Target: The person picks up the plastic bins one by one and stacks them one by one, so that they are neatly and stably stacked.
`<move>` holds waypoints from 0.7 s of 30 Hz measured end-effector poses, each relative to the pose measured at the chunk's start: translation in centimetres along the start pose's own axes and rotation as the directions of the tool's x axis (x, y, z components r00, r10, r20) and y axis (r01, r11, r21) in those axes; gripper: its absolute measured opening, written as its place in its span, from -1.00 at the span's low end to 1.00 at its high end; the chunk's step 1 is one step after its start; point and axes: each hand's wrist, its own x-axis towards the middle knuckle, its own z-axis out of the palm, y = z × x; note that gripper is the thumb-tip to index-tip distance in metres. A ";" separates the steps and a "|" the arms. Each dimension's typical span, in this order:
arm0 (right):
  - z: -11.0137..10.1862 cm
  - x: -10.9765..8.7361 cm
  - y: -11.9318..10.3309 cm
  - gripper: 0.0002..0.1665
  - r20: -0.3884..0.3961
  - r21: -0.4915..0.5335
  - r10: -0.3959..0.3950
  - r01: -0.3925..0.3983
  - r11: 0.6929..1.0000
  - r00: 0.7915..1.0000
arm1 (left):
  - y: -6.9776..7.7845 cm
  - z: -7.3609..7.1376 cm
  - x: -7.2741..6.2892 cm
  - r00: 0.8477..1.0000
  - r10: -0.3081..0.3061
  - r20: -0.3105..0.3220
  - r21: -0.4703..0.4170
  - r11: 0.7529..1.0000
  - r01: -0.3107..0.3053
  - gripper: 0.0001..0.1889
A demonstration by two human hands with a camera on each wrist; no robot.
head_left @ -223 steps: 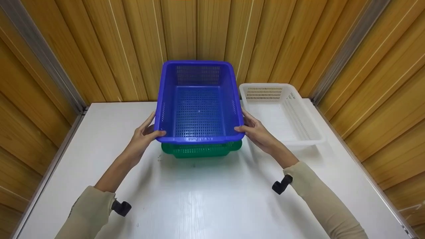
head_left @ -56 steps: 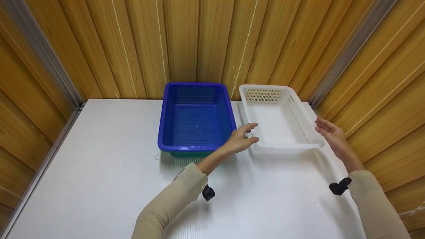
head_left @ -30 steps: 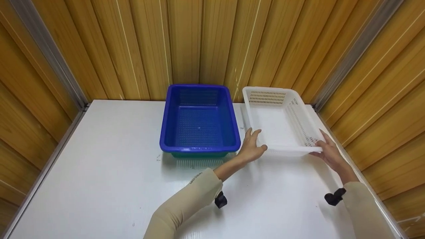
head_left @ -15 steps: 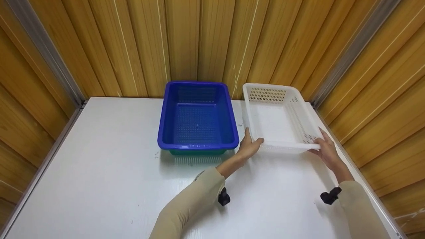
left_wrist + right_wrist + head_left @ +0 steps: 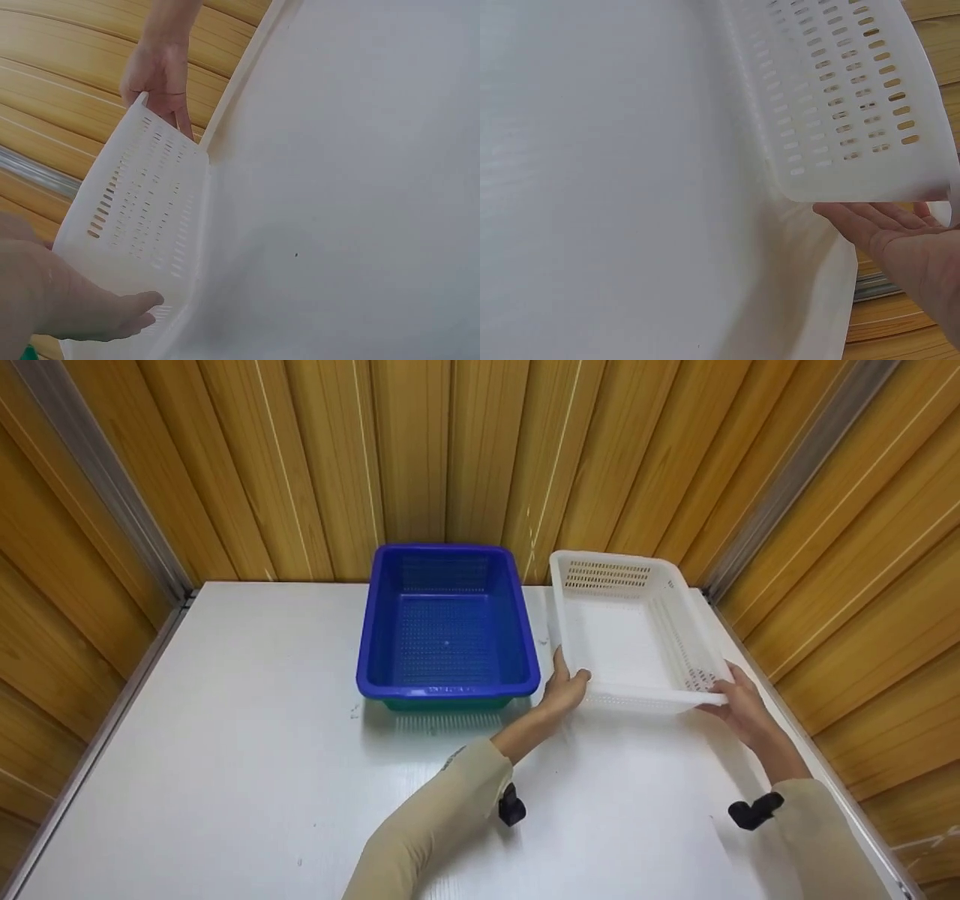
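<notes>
A white plastic basket with slotted walls sits at the back right of the table. My left hand grips its near left corner, thumb over the rim and fingers along the outer side. At the near right corner my right hand holds the rim, with the thumb on top and the fingers below. The right wrist view shows those fingers reaching under the basket's end. Left of it stands a blue basket, nested in a green basket that is mostly hidden.
The white table carries the baskets near its back edge. Wood-patterned panel walls rise behind and on both sides, the right one close to my right hand.
Earlier both hands held the blue basket over the green one; it now rests inside it. Both hands have moved right, taken the white basket's near corners, and shifted it slightly.
</notes>
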 end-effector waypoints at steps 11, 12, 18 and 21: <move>-1.2 -0.8 -0.1 -0.24 0.013 0.146 0.027 -0.029 0.989 1.000 | 1.0 0.2 -0.9 0.995 -0.038 0.088 -0.093 0.995 0.047 -0.11; -1.2 -0.9 -0.1 -0.22 0.017 0.147 0.020 -0.022 0.989 1.000 | 1.2 0.2 -0.9 0.994 -0.047 0.098 -0.093 0.994 0.056 -0.11; -1.5 -1.7 -0.4 -0.22 0.035 0.140 -0.038 0.033 0.990 0.999 | 2.0 -0.1 -1.4 0.989 -0.084 0.124 -0.088 0.992 0.095 -0.08; -1.7 -2.3 -0.7 -0.19 0.076 0.171 -0.070 0.056 0.984 0.995 | 2.4 -0.2 -1.8 0.989 -0.078 0.127 -0.108 0.990 0.092 -0.08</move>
